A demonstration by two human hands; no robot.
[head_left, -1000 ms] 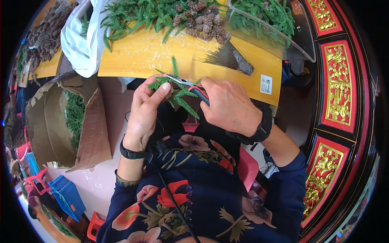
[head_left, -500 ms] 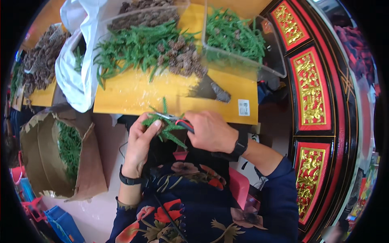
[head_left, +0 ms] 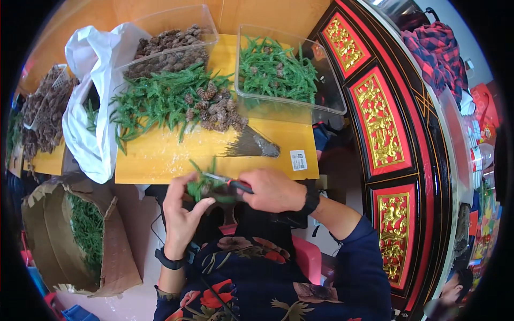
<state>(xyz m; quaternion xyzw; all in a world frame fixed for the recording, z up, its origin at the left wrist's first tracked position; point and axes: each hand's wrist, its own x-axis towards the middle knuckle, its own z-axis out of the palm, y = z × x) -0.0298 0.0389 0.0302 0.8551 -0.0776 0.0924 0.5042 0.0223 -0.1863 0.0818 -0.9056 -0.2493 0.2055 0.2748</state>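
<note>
My left hand (head_left: 182, 211) holds a small green sprig bundle (head_left: 202, 184) just below the front edge of the yellow board (head_left: 160, 158). My right hand (head_left: 273, 190) grips pliers with red and black handles (head_left: 235, 185), their tips against the sprig. Both hands are close together above my lap. A pile of green sprigs (head_left: 160, 101) and pine cones (head_left: 217, 109) lies on the board beyond them. A bundle of thin dark wires (head_left: 251, 147) lies near the board's front right.
Two clear plastic bins stand at the back, one with pine cones (head_left: 168, 45), one with green sprigs (head_left: 278, 72). A white bag (head_left: 91, 123) lies at left. A cardboard box of sprigs (head_left: 80, 235) sits on the floor. A red and gold cabinet (head_left: 380, 128) runs along the right.
The view has tilted so the board and bins sit lower in the picture. My hands stay together on the sprig, the pliers still at it.
</note>
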